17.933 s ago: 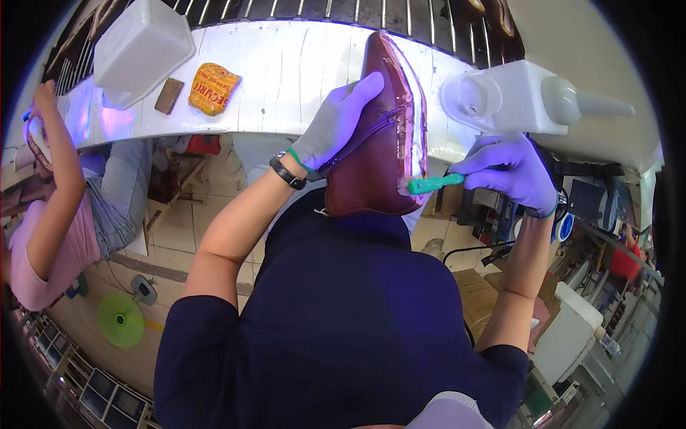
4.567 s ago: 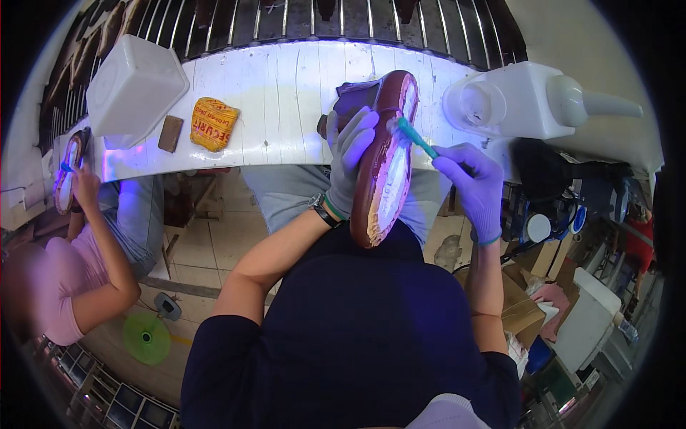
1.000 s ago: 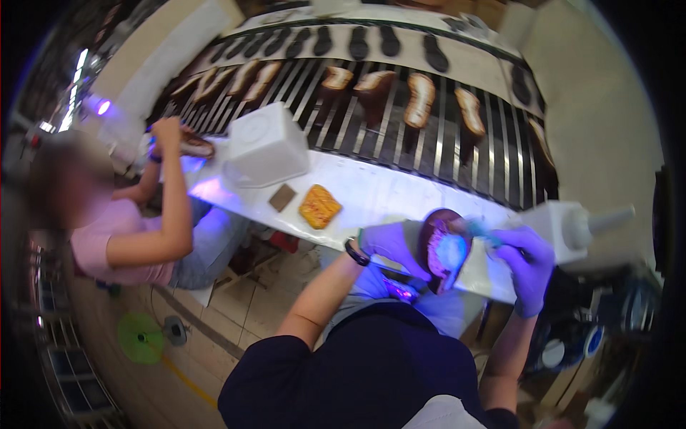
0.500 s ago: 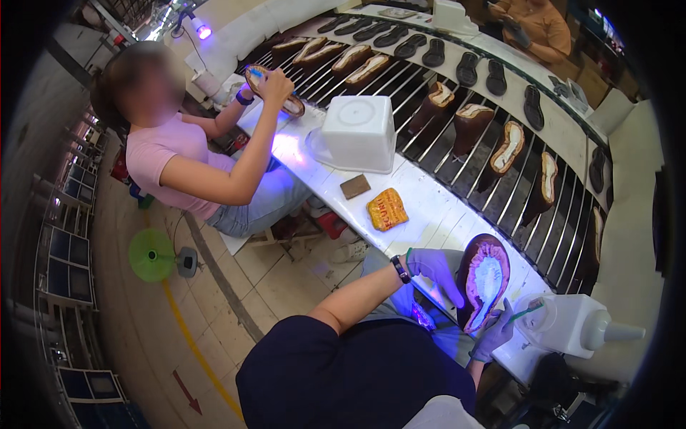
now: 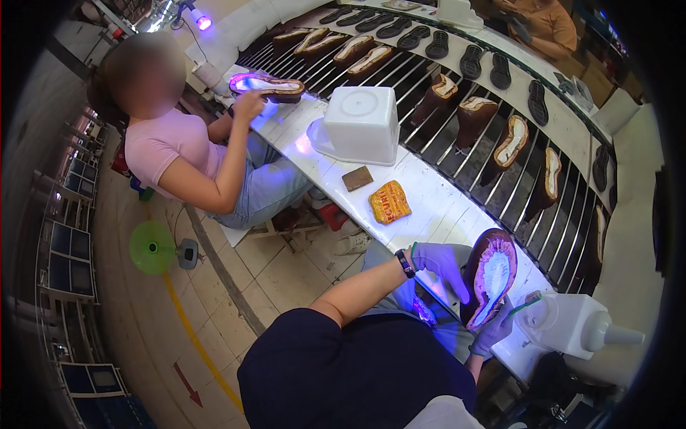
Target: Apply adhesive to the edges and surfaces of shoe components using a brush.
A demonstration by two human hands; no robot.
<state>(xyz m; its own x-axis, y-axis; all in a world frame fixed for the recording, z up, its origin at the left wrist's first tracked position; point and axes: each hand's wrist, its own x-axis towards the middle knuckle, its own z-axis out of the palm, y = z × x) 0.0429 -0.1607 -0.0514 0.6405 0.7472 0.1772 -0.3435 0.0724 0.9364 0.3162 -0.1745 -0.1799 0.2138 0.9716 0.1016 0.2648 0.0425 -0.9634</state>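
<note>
A brown shoe upper (image 5: 493,275), bottom side up, shows a white sole area with a pleated, purplish-lit edge. My left hand (image 5: 441,266), in a pale glove, grips its left side with thumb and fingers. At its lower end is my gloved right hand (image 5: 493,332), closed around a thin green-handled brush (image 5: 527,303) that juts out to the right. Whether the right fingers also press on the upper I cannot tell. Just right of that hand, a white plastic bottle with a nozzle (image 5: 572,325) lies on the white bench (image 5: 446,225).
An upturned white tub (image 5: 361,125), a brown block (image 5: 357,179) and a yellow-orange packet (image 5: 389,201) sit on the bench. Beyond runs a metal-bar rack (image 5: 457,168) with several shoe uppers, then black soles (image 5: 471,63). A co-worker in pink (image 5: 179,154) sits at left.
The co-worker's shoe upper has come down from a raised tilt to lie level near the bench. My hands keep almost the same pose on the upper; the view has shifted slightly.
</note>
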